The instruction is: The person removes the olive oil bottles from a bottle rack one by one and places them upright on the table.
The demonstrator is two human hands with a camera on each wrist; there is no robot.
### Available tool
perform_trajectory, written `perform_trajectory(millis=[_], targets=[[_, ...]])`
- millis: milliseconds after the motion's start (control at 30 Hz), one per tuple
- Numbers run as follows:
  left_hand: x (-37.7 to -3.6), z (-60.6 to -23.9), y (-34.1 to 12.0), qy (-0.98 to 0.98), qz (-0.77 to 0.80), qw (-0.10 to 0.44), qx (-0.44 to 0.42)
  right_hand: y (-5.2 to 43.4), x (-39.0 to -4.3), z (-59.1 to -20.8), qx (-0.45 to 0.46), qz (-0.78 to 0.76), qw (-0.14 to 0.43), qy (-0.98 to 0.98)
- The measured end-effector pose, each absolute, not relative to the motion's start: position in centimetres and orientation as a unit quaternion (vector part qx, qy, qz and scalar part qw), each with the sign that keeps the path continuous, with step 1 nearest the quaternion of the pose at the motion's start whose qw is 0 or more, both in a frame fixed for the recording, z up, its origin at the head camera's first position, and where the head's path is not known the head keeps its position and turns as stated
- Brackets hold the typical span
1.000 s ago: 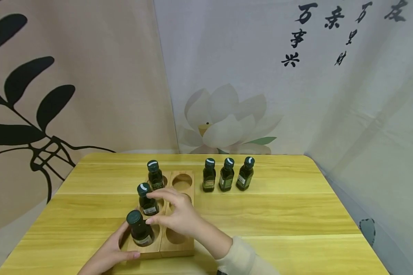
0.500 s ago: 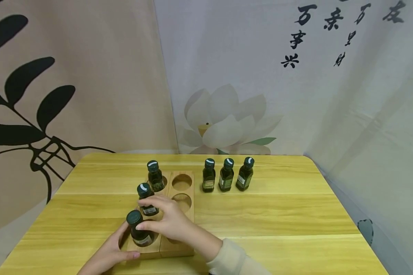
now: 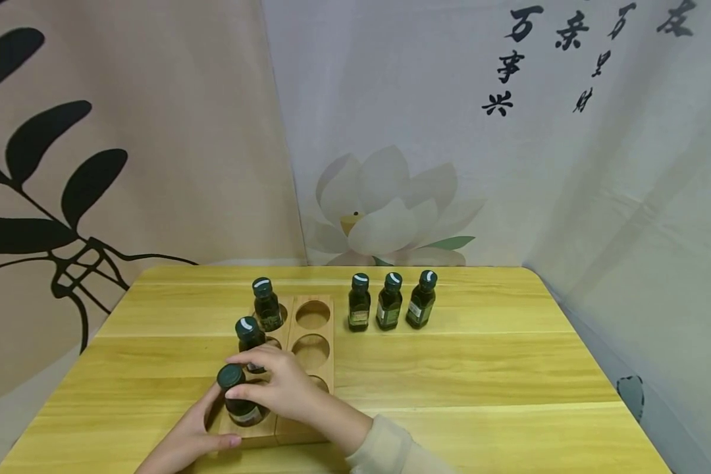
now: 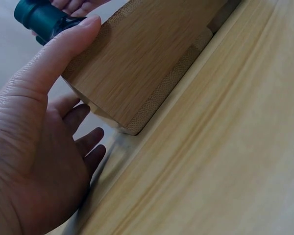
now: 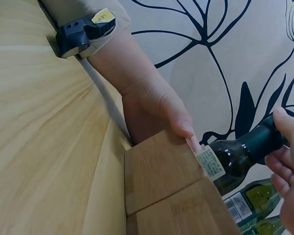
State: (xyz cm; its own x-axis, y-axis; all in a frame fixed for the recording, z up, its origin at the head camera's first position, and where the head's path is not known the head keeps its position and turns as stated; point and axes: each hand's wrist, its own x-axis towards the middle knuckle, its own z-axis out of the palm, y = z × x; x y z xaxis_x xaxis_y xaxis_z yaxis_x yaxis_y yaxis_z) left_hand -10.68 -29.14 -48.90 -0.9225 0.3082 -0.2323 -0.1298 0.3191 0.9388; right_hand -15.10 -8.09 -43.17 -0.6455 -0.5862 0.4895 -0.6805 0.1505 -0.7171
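Note:
A two-column wooden bottle holder (image 3: 289, 431) with round wells stands left of centre on the table. Dark green capped bottles fill its left column: a far one (image 3: 267, 308), a middle one (image 3: 250, 334) and a near one (image 3: 245, 409). My left hand (image 3: 191, 429) grips the holder's near left corner, thumb on the front face and fingers along the left side. Around the near bottle's cap, my right hand (image 3: 278, 382) has its thumb on one side and fingers on the other. In the right wrist view that bottle (image 5: 230, 164) leans out of its well, its label partly showing.
Three similar bottles stand in a row at the table's back: one on the left (image 3: 359, 304), one in the middle (image 3: 389, 303) and one on the right (image 3: 422, 301). Wells in the holder's right column (image 3: 313, 315) hold nothing where visible. A printed curtain (image 3: 391, 131) hangs behind the table (image 3: 480, 382).
My right hand has moved left and slightly down from beside the middle and near bottles, and now closes on the near bottle's cap. The left hand has stayed at the holder's corner.

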Motion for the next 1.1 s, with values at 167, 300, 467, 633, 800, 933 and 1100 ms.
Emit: perform_trajectory(millis=[167, 300, 467, 633, 800, 933, 1100], targets=[[-10.7, -48.9, -29.1, 0.790, 0.582, 0.186, 0.056, -8.2, -15.0, -43.2, 0.421, 0.502, 0.064, -0.753], [-10.7, -48.9, -29.1, 0.792, 0.580, 0.184, 0.055, -8.3, -15.0, -43.1, 0.425, 0.495, 0.081, -0.754], [-10.7, -48.9, -29.1, 0.794, 0.577, 0.185, 0.052, -8.3, -14.9, -43.1, 0.427, 0.490, 0.092, -0.755], [-10.8, -49.0, -29.1, 0.792, 0.580, 0.187, 0.053, -8.2, -14.9, -42.8, 0.432, 0.493, 0.116, -0.746], [-10.8, -49.1, -29.2, 0.793, 0.578, 0.183, 0.055, -8.0, -15.0, -42.1, 0.444, 0.502, 0.139, -0.729], [-10.8, -49.1, -29.2, 0.802, 0.568, 0.173, 0.063, -7.8, -15.0, -41.4, 0.448, 0.519, 0.131, -0.716], [-10.6, -49.2, -29.2, 0.818, 0.549, 0.151, 0.084, -7.3, -15.1, -40.4, 0.448, 0.524, 0.141, -0.711]])
